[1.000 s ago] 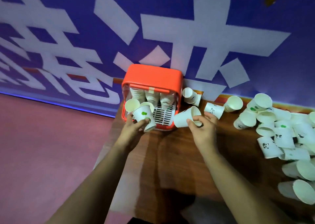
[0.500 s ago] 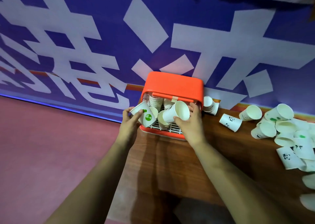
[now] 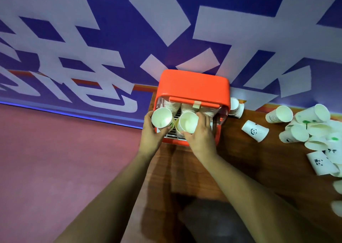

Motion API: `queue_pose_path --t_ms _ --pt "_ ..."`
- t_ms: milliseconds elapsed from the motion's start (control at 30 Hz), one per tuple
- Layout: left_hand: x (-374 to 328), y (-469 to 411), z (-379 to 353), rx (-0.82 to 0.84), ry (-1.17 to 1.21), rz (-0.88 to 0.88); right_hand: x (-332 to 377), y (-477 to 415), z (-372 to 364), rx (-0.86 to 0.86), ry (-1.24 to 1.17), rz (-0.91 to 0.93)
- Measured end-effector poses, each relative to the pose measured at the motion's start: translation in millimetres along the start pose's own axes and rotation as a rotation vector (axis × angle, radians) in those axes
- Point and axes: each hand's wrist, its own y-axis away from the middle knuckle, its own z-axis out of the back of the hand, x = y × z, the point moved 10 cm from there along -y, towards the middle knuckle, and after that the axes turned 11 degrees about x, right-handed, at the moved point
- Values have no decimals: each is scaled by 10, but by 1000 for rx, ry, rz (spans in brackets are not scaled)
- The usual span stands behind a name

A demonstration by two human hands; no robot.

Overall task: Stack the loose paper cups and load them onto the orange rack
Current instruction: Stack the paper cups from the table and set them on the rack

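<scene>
The right cup (image 3: 187, 122), a second ago out beside the orange rack (image 3: 192, 87), now joins the left cup (image 3: 161, 117) at its open front, at the table's (image 3: 268, 155) far-left corner. The fingers of the left hand (image 3: 150, 134) and right hand (image 3: 202, 133) each grip one. Loading looks imminent, while many loose cups (image 3: 303, 131) remain by the right edge.

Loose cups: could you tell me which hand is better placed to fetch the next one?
Right, likely: the right hand lies nearer the loose cups than the left hand; each grips a cup at the rack.
</scene>
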Motion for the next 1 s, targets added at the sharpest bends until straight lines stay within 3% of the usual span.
queue_pose_path --t_ms 367,567,1000 --pt "137 -143 -18 25 -364 -15 -324 -198 -390 184 72 -111" --pt "374 -169 -48 75 -415 53 -414 -181 -510 318 33 -114" --pt "364 -207 -33 10 -518 101 -506 -251 -520 269 6 -169"
